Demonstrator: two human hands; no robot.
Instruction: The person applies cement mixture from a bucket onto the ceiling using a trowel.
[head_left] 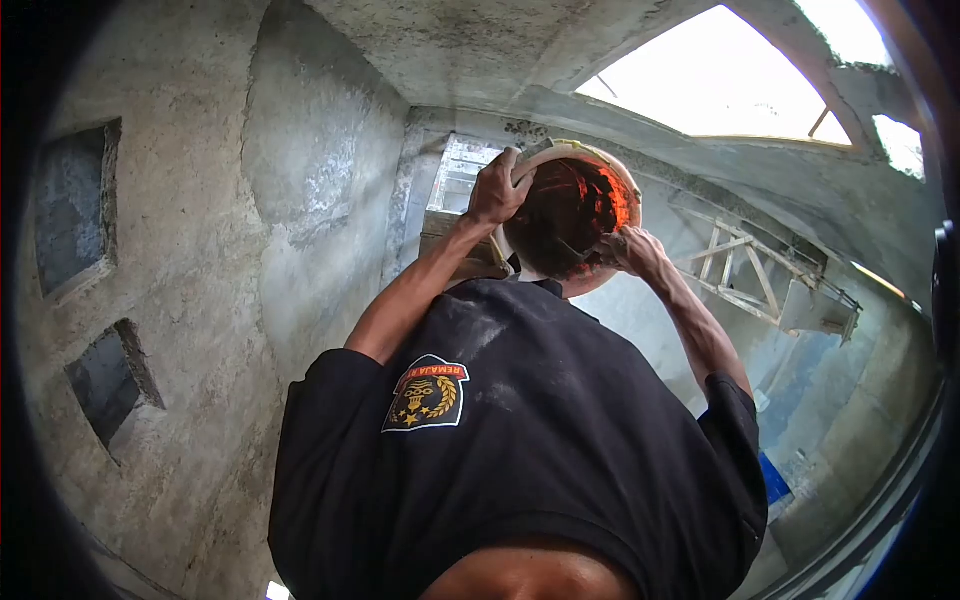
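Observation:
A bucket with a mortar-smeared rim and orange inner wall is tilted with its mouth toward me. Grey, wet-looking residue coats much of its inside. My left hand is closed over the rim at the upper left. Across the lower right rim reaches my right hand, its fingers curled inside the bucket. A dark flat shape lies by those fingertips, but I cannot make out whether they hold it. The bucket's base and outer far side are hidden.
A rough plastered wall with square recesses stands on the left. Behind the bucket is a small window. A pale wooden frame is at the right, and a blue object lies low beside my right arm.

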